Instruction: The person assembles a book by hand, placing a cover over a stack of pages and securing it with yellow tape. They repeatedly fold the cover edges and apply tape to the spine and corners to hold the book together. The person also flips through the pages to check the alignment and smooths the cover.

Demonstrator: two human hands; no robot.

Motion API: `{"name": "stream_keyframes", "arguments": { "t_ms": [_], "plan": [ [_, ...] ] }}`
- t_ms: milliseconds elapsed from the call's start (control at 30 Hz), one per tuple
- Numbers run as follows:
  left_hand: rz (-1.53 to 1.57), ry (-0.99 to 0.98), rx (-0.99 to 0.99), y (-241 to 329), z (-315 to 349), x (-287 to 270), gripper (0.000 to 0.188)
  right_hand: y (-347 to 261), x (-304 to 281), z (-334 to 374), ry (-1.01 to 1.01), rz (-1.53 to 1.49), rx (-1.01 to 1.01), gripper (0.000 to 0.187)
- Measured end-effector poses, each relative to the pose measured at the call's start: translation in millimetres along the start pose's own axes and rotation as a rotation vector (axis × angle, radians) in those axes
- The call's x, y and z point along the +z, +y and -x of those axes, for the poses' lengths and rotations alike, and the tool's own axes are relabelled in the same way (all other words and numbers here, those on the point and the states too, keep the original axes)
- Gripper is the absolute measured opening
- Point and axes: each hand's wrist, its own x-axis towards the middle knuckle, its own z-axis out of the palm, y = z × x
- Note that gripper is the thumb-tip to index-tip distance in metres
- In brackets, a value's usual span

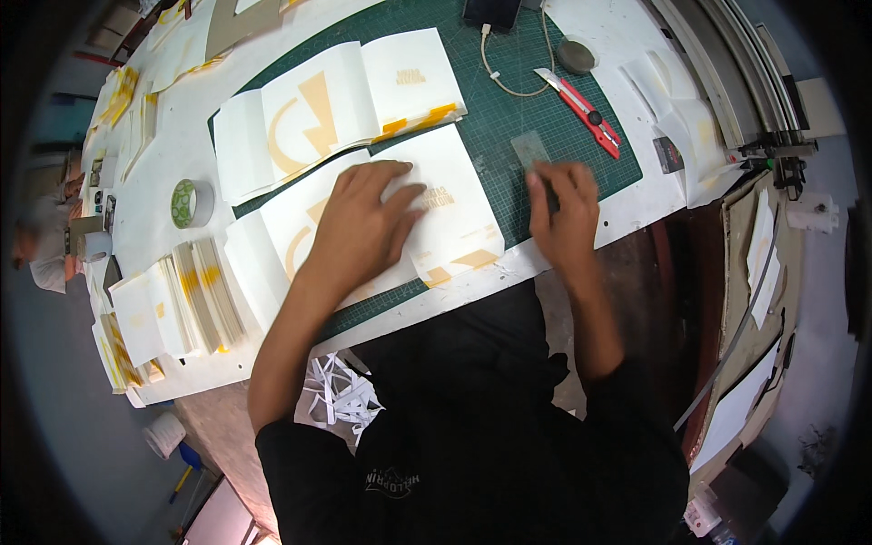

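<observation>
My left hand [365,213] lies over a white printed paper sheet [465,231] with folded panels, its fingers spread on the paper. The sheet carries pale orange shapes and lies at the near side of the green cutting mat [497,173]. Just right of the sheet is my right hand [565,207], slightly blurred, its fingers curled at the lower end of a small translucent plastic strip [529,148]. A matching sheet [341,104] lies unfolded behind the first. Farther right on the mat rests a red utility knife [586,113] with its blade out.
A cable [500,80] runs from a dark device [491,13] at the back, beside a round grey object [575,56]. On the left stand a roll of tape [193,203] and stacked folded papers [186,295]. Paper strips [342,392] lie below the table.
</observation>
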Motion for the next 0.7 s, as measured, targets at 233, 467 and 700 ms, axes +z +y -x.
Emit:
{"name": "stream_keyframes", "arguments": {
  "t_ms": [233,467,700],
  "plan": [
    [-0.197,-0.049,-0.021,-4,32,29,0.054,-49,2,52,-0.2,-0.159,0.236,0.024],
    [-0.229,-0.051,-0.02,-14,39,39,0.057,-59,14,67,-0.149,-0.124,0.243,0.031],
    [-0.22,-0.036,0.002,-16,40,41,0.057,-65,19,73,-0.085,-0.045,0.169,0.033]
  ]
}}
